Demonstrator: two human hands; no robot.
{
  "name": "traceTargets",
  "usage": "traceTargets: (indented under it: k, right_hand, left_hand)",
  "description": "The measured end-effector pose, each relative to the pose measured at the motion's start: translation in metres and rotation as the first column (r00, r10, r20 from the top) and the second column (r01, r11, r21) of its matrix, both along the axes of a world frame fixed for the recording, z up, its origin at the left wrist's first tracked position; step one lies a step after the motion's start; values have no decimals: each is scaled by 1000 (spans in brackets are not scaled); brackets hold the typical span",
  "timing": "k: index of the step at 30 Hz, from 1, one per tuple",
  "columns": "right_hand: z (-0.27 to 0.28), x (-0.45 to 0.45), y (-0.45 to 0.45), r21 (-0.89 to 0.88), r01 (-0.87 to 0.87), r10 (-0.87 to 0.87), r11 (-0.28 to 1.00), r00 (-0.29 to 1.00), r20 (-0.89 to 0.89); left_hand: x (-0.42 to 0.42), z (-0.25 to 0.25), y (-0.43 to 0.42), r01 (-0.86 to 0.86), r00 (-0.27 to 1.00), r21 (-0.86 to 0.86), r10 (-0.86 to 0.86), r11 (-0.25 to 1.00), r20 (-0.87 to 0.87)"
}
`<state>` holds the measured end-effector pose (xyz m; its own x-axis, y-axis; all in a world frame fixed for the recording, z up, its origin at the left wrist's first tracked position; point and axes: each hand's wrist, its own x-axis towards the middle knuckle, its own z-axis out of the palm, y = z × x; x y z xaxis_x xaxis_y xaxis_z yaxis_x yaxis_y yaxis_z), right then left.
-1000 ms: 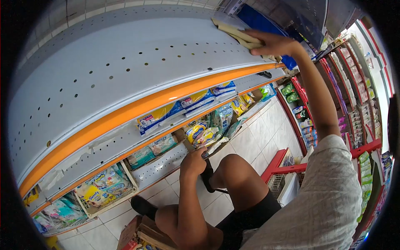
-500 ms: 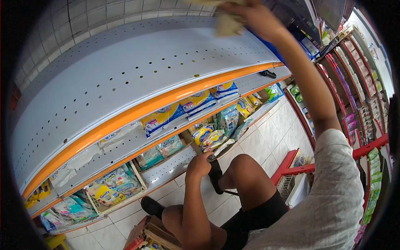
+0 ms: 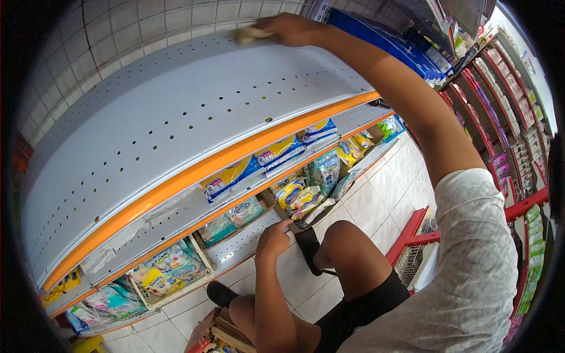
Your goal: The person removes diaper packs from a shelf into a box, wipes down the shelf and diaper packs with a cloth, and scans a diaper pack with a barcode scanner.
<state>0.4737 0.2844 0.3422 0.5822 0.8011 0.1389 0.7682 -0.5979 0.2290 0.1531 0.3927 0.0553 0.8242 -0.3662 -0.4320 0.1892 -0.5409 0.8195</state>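
My right hand (image 3: 291, 29) is closed on a yellowish cloth (image 3: 253, 35), blurred by motion, at the back edge of the grey perforated shelf (image 3: 194, 82). That arm stretches across the shelf's right end. Lower down, my left hand (image 3: 274, 238) is held in front of the bottom shelf, its fingers curled. Whatever it grips, if anything, is hidden. Just beyond it sits a carton of yellow and teal diaper packs (image 3: 303, 197).
An orange strip (image 3: 194, 167) edges the top shelf. Blue-and-yellow packs (image 3: 232, 176) lie on the tier below. A white crate (image 3: 170, 273) holds more packs. Blue boxes (image 3: 376, 47) stand at the shelf's right. Red-edged racks (image 3: 494, 100) line the right side, and an open carton (image 3: 226, 335) stands near my legs.
My right hand has swept the cloth leftward, down onto the shelf's back edge. My left hand has shifted slightly down and left; the dark thing seen at its fingers earlier no longer shows clearly.
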Motion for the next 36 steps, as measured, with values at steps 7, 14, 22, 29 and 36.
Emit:
traceTargets:
  k: [7,14,22,29,36]
  right_hand:
    - [-7,-2,-155,-101,500,-476,860,857,195]
    - [-5,-119,-102,49,599,-599,799,785,161]
    - [-7,-243,94,330,360,-346,873,933,-102]
    - [-25,-315,150,760,-72,272,646,952,-142]
    - [-7,-307,30,751,400,225,526,786,-577]
  left_hand:
    - [-5,1,8,-19,1000,-26,19,999,-10]
    - [-4,10,7,0,999,-33,-1,999,-33]
    - [-8,14,13,-1,1000,-51,2,999,31]
    - [0,-9,16,-7,983,44,-2,999,186]
    - [-4,-7,18,-4,966,-53,17,999,258]
